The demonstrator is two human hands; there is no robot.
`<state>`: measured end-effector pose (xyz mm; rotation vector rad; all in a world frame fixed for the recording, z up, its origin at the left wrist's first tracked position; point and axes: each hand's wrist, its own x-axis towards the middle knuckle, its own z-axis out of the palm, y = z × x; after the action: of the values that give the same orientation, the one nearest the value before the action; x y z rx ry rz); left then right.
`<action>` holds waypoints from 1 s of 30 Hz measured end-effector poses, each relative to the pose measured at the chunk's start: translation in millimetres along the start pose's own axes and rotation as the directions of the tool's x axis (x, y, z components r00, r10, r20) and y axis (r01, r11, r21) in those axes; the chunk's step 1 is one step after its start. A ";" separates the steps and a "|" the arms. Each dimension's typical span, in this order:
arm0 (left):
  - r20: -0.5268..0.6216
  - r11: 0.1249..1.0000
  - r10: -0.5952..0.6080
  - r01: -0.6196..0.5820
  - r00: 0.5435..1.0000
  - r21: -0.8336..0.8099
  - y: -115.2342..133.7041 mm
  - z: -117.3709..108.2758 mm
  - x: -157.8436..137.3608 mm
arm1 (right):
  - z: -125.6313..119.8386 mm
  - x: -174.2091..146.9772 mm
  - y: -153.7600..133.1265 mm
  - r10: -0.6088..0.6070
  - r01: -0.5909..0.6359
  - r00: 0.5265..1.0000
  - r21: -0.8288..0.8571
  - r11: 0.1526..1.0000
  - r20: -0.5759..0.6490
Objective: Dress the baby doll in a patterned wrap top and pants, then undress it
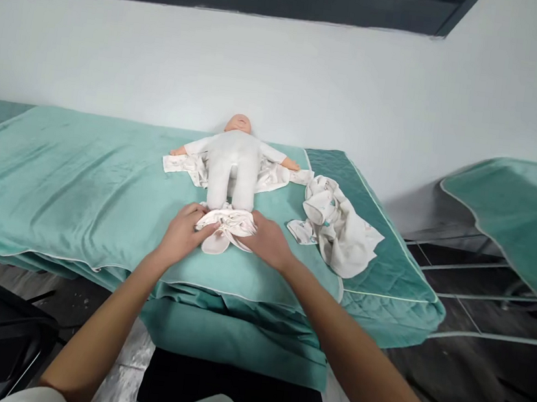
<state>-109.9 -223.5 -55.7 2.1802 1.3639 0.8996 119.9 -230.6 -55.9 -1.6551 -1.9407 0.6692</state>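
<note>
At the doll's legs (245,186), left hand (183,231) and right hand (266,238) firm on bunched cloth (229,222), right fingertips hidden.

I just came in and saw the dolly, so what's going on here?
A person is holding some bunched cloth with both hands, the left hand on one side and the right hand on the other. It is at the ends of the legs of a doll, which lies arms out on a green bed. More printed cloth is spread under the doll's arms, and a crumpled cloth lies to the right.
</note>
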 end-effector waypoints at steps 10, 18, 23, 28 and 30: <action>0.231 0.980 -0.050 0.092 0.972 -0.175 68.6 -74.4 10.3 | -108.9 7.4 -41.8 -0.370 0.071 0.752 0.492 0.868 0.545; 0.147 0.991 0.123 -0.113 0.982 -0.073 126.6 -131.3 40.0 | -151.5 13.5 -112.4 -0.361 0.167 0.804 0.403 0.900 0.473; 0.369 0.981 0.162 -0.109 0.915 -0.160 145.4 -155.0 52.3 | -165.9 18.1 -147.8 -0.469 0.293 0.834 0.485 0.824 0.292; 0.305 0.955 0.168 -0.078 0.937 -0.287 140.0 -159.4 57.9 | -178.0 21.3 -155.6 -0.551 0.421 0.805 0.444 0.791 0.218; 0.204 0.948 0.176 -0.110 0.963 -0.299 135.4 -158.7 58.5 | -182.1 18.5 -154.8 -0.527 0.423 0.809 0.364 0.830 0.263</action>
<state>-118.4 -228.4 160.7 2.1009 0.9148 0.8097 121.5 -225.5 183.8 -0.8435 -2.2565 1.0311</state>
